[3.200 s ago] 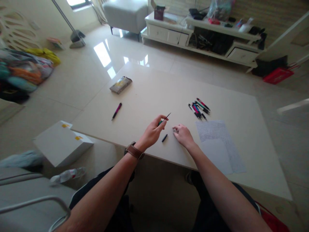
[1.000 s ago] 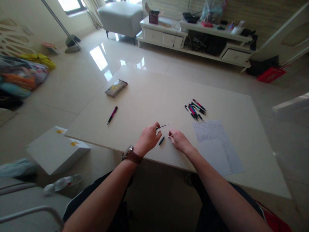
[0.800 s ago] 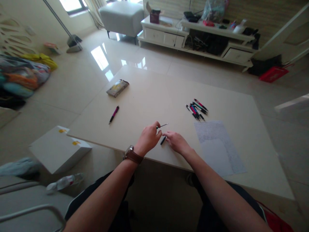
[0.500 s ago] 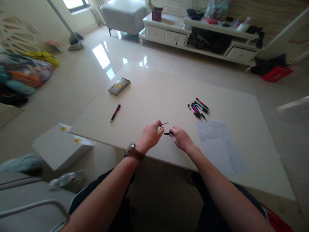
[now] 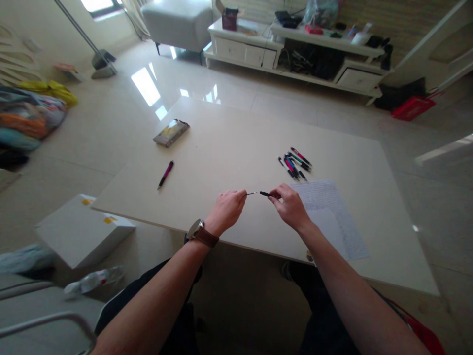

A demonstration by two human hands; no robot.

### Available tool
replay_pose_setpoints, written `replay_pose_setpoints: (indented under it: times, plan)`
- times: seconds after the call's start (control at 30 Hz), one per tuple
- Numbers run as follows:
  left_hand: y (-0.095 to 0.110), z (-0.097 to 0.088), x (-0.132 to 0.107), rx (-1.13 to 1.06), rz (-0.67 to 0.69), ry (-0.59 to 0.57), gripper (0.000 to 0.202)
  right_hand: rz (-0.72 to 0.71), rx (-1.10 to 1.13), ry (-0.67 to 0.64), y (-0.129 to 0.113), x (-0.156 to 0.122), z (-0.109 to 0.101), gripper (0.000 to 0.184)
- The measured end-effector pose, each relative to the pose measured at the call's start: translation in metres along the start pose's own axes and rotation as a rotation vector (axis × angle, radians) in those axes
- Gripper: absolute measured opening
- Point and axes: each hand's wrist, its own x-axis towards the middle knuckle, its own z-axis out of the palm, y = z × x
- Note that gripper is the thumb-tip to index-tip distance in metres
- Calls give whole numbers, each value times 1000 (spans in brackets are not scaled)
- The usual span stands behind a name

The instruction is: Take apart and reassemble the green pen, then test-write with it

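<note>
My left hand [image 5: 228,208], with a watch on its wrist, pinches a thin pen refill [image 5: 252,193] whose light tip points right. Across a small gap, the fingers of my right hand [image 5: 288,203] are closed on a short black pen barrel [image 5: 264,194]. The refill and the barrel are roughly in line and apart, just above the table. Beyond my right hand lies a cluster of several pens [image 5: 293,165]. A single purple and black pen [image 5: 165,175] rests to the left.
The white table [image 5: 229,143] also bears a written sheet of paper [image 5: 332,222] at right and a grey-yellow box [image 5: 172,133] at far left. A white carton [image 5: 81,227] and a plastic bottle [image 5: 94,280] are below left. A TV cabinet [image 5: 244,49] stands behind.
My right hand has lifted and turned, so the barrel's end now faces the refill. My left hand has levelled the refill. The whole view has shifted slightly.
</note>
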Motion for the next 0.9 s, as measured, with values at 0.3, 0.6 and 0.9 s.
replay_pose_setpoints:
  times: [0.3, 0.6, 0.9]
  plan:
    - [9, 6, 2, 33, 28, -28, 32, 2, 19, -13, 4, -7, -2, 8]
    - [12, 13, -1, 131, 91, -41, 22, -54, 84, -47, -4, -8, -1, 9]
    - [13, 9, -6, 56, 151, -70, 24, -124, 164, -54, -15, -5, 6, 13]
